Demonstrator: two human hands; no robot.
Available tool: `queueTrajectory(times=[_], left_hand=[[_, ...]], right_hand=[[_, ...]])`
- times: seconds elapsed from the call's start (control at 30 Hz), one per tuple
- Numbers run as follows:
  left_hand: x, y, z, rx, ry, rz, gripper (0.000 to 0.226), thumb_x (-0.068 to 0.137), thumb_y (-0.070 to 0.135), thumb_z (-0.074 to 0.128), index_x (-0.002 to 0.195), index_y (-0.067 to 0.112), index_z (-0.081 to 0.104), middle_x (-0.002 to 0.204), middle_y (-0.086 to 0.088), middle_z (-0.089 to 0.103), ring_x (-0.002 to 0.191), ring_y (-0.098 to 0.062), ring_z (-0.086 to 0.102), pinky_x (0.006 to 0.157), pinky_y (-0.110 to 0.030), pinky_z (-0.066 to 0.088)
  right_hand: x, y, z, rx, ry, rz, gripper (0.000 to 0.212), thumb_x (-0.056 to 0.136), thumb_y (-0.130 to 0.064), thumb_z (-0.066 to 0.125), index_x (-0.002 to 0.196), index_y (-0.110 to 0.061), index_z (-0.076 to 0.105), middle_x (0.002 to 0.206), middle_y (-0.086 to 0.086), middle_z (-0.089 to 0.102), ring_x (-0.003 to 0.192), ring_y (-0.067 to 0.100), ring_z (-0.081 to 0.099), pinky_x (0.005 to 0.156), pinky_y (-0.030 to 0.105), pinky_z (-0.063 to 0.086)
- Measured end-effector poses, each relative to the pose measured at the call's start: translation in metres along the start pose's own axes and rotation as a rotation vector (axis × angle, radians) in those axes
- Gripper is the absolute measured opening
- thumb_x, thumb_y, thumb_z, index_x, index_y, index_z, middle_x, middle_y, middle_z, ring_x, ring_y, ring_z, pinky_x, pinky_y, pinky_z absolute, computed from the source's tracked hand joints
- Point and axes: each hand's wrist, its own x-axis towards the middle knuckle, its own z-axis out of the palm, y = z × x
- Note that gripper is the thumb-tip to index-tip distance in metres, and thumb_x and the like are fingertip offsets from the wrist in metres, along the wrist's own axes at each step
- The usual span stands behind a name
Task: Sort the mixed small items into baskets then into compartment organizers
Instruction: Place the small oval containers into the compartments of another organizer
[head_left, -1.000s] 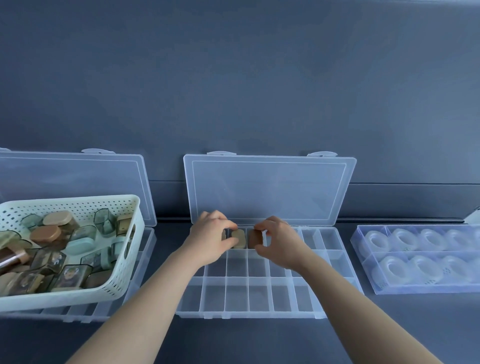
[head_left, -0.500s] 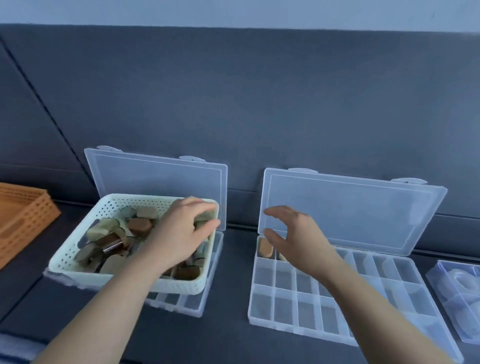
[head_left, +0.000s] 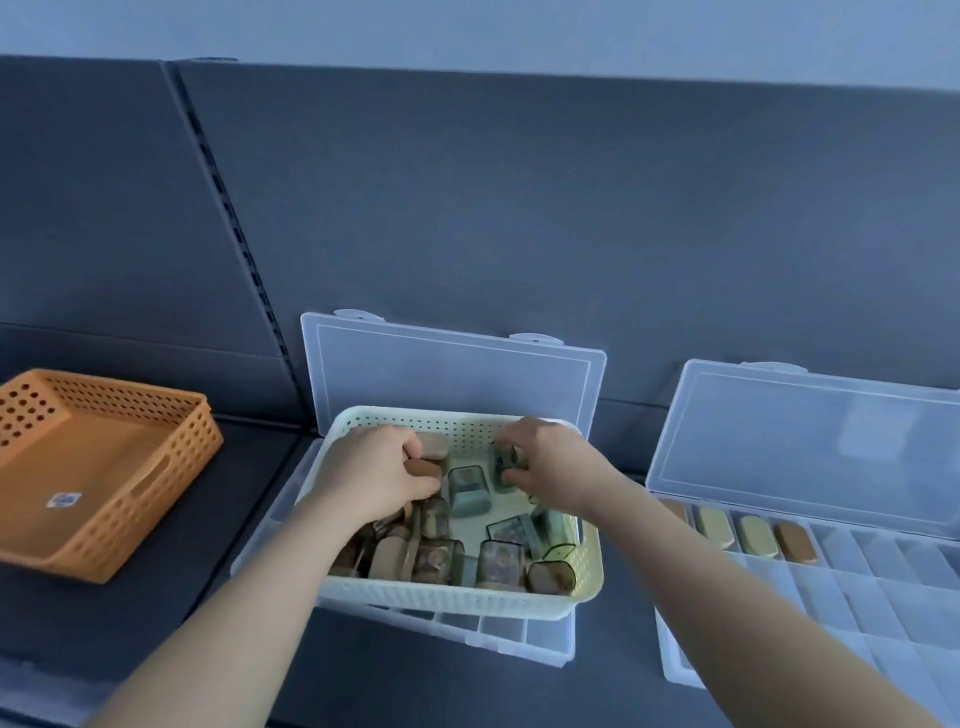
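A pale green perforated plastic basket (head_left: 457, 597) holds a jumble of small rounded plastic cases (head_left: 498, 564), clear-walled with tan, brown or green tops. It sits on an open clear plastic compartment organizer (head_left: 519, 631). At the basket's back, the left hand (head_left: 374, 478) curls round a brown oval-topped case (head_left: 423, 467) and the right hand (head_left: 550, 467) pinches a green-tinted case (head_left: 503, 462). The second clear organizer (head_left: 831, 597), to the right, has four oval cases (head_left: 753, 535) in its back row

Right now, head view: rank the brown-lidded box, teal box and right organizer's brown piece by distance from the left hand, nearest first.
1. Brown-lidded box: in the left hand's grip, basket's far side.
2. Teal box: basket's middle, just right of that hand.
3. Brown piece: right organizer's back row, far right.
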Motion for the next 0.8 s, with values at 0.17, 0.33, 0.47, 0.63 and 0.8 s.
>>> queueTrajectory(times=[0.17, 0.33, 0.47, 0.63, 0.8], left_hand=[[-0.007, -0.016, -0.003, -0.278, 0.007, -0.005, 0.033, 0.070, 0.048, 0.073, 0.100, 0.035, 0.066, 0.097, 0.018, 0.066, 0.091, -0.002, 0.060, 0.082, -0.028, 0.050], [-0.023, -0.012, -0.012, -0.634, 0.145, 0.025, 0.032, 0.076, 0.035, 0.074, 0.107, 0.036, 0.066, 0.100, 0.020, 0.064, 0.088, 0.005, 0.061, 0.078, -0.022, 0.048], [-0.036, 0.016, -0.014, -0.937, 0.120, 0.087, 0.031, 0.084, 0.014, 0.068, 0.107, 0.034, 0.068, 0.107, 0.015, 0.066, 0.085, -0.005, 0.069, 0.076, -0.027, 0.056], [-0.043, 0.074, -0.003, -1.074, 0.012, 0.157, 0.035, 0.076, 0.006, 0.072, 0.100, 0.032, 0.067, 0.104, 0.006, 0.068, 0.084, -0.021, 0.072, 0.086, -0.047, 0.056], [-0.045, 0.152, 0.029, -1.013, -0.033, 0.242, 0.035, 0.062, 0.024, 0.068, 0.095, 0.036, 0.067, 0.093, 0.016, 0.070, 0.079, -0.011, 0.069, 0.072, -0.032, 0.057]], right_hand=[[0.007, -0.002, 0.010, -0.109, -0.062, 0.023, 0.045, 0.088, -0.039, 0.058, 0.131, -0.025, 0.052, 0.135, -0.002, 0.043, 0.107, 0.021, 0.056, 0.096, 0.038, 0.043], [-0.001, -0.006, -0.001, 0.106, -0.025, 0.097, 0.046, 0.084, -0.038, 0.067, 0.126, -0.024, 0.056, 0.118, -0.003, 0.061, 0.099, 0.018, 0.060, 0.088, 0.031, 0.047], [-0.032, 0.005, -0.021, 0.616, 0.212, 0.178, 0.032, 0.083, -0.021, 0.070, 0.114, -0.023, 0.061, 0.103, -0.003, 0.063, 0.077, 0.020, 0.067, 0.072, 0.028, 0.055], [-0.084, 0.046, -0.037, 1.280, 0.312, 0.213, 0.034, 0.084, 0.002, 0.066, 0.115, -0.013, 0.064, 0.109, 0.019, 0.062, 0.087, 0.021, 0.065, 0.083, 0.030, 0.056], [-0.141, 0.107, -0.046, 1.295, 0.341, 0.274, 0.042, 0.068, -0.011, 0.071, 0.109, -0.021, 0.065, 0.093, 0.002, 0.065, 0.085, 0.018, 0.063, 0.091, 0.035, 0.049]])
